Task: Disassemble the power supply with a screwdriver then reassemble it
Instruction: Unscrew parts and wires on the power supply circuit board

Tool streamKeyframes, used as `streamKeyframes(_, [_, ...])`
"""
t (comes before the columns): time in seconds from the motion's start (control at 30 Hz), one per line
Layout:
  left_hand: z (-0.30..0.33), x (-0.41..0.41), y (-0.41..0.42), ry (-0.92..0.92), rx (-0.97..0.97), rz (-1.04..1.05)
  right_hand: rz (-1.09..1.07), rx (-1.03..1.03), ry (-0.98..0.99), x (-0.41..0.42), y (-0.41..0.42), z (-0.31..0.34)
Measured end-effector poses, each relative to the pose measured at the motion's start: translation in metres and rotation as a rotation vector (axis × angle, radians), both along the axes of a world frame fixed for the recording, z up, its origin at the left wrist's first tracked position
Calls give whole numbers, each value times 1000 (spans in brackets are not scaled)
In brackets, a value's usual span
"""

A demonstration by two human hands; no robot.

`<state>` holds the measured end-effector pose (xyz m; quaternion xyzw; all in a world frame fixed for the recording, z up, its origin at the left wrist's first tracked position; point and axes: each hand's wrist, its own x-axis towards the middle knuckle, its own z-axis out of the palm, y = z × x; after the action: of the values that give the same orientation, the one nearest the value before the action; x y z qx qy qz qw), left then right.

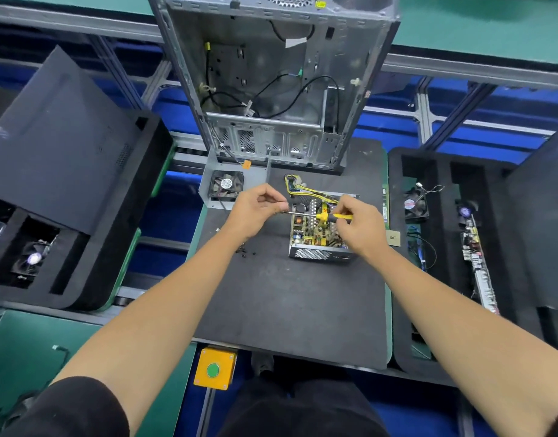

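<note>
Single head view — looks forward and steeply down, near the mat (287,294).

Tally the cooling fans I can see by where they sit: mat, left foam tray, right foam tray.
Mat, in the grey cover: 1 fan
Left foam tray: 1 fan
Right foam tray: 2 fans
Total: 4 fans
</note>
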<state>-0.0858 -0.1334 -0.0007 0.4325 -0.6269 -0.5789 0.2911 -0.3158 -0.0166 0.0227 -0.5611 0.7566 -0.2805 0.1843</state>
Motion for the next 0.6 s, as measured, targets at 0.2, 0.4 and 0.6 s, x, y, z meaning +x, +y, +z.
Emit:
streamKeyframes(0.2, [9, -10, -6, 97, 139, -23, -66, -9, -73, -14, -7, 2])
streamKeyframes(0.4, [12, -20, -5, 77, 125, -89, 37, -3, -25, -24, -12, 3])
streamKeyframes(0.6, [12, -31, -7, 77, 141, -101, 61, 18, -61, -33, -16, 10])
